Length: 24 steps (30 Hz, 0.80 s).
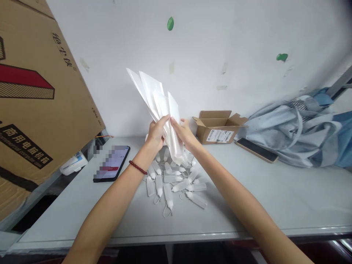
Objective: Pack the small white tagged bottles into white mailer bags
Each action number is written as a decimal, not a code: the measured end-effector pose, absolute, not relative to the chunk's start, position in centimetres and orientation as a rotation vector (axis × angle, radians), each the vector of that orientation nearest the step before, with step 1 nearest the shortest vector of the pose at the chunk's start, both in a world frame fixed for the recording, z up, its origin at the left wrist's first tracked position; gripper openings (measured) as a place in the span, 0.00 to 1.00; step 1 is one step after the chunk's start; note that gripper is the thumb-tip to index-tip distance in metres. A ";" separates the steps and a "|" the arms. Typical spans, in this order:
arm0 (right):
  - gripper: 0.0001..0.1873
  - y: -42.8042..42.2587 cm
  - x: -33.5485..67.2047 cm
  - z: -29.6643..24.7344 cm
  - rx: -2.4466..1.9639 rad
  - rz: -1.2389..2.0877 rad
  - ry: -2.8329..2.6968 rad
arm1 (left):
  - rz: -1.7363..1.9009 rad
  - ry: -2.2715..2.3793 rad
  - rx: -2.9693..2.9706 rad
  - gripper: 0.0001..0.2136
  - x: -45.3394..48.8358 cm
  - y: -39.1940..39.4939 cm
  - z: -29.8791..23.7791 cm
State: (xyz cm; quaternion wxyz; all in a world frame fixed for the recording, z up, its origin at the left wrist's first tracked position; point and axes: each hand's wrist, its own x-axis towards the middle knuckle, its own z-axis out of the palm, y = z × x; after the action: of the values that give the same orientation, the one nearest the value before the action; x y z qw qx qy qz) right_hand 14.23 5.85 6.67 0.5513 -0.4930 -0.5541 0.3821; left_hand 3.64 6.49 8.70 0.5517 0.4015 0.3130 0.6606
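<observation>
A bunch of clear plastic bags is held up in front of the wall, fanned out at the top. My left hand is closed around its left side, with the thumb pressed on the plastic. On the right side, my right hand also grips the bags, thumb in front and fingers partly hidden behind. Just below the hands, a pile of small translucent squeeze bottles with white caps and thin loops lies on the table. The bags' lower end overlaps the back of the pile in view.
An open small cardboard box stands by the wall, with a phone and blue-grey cloth to its right. Another phone lies at left. A large carton leans along the left edge. The grey table ends near me.
</observation>
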 end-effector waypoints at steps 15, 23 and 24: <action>0.21 5.4 16.5 9.1 -0.838 1.052 -0.982 | 0.961 0.890 1.300 0.20 0.4 6.6 9.5; 0.17 4.9 16.6 9.7 -0.970 1.075 -1.009 | 0.889 0.680 1.161 0.15 -0.1 6.9 9.8; 0.20 5.0 16.5 9.5 -0.962 1.096 -0.977 | 0.881 0.661 1.166 0.16 0.0 6.8 9.8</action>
State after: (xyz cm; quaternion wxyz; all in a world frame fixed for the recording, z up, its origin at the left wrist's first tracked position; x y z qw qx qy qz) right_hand 16.48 5.01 9.51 0.6388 -0.4215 -0.4283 0.4804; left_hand 0.02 6.83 9.78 0.6952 0.5225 0.2962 0.3949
